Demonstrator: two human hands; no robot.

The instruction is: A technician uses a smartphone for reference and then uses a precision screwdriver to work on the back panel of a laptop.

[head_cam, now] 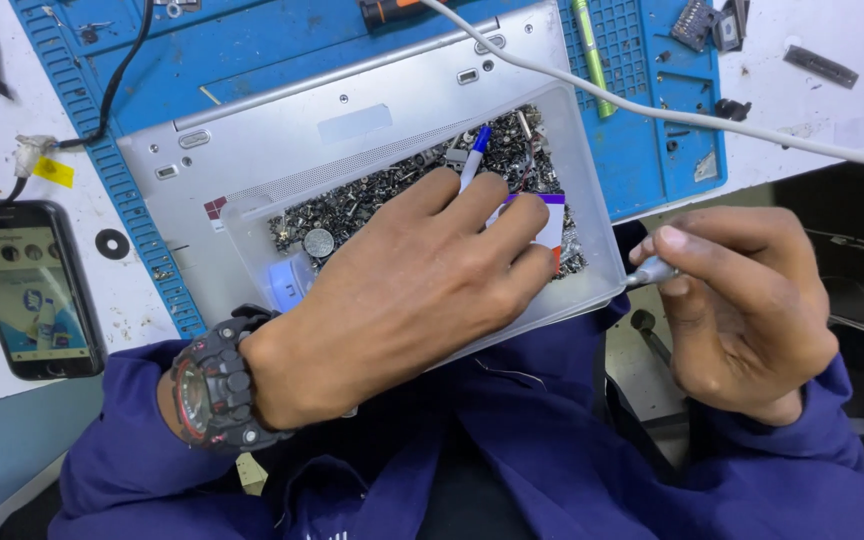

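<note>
My left hand (407,290), with a black watch on the wrist, reaches into a clear plastic tray (592,215) that holds several small screws and metal parts (382,195). Its fingertips rest among the parts, next to a blue pen (474,152) and a white and purple card (550,215). A coin cell (318,242) lies in the tray to the left of the hand. My right hand (747,310) is off the tray's right corner, fingers closed on a small silver tool (652,271). The tray sits on a silver laptop (352,110) lying bottom up.
A blue work mat (652,150) lies under the laptop. A phone (30,290) with a lit screen lies at left beside a black washer (111,243). A white cable (712,122) crosses the upper right. A green pen (592,60) and small black parts lie on the mat.
</note>
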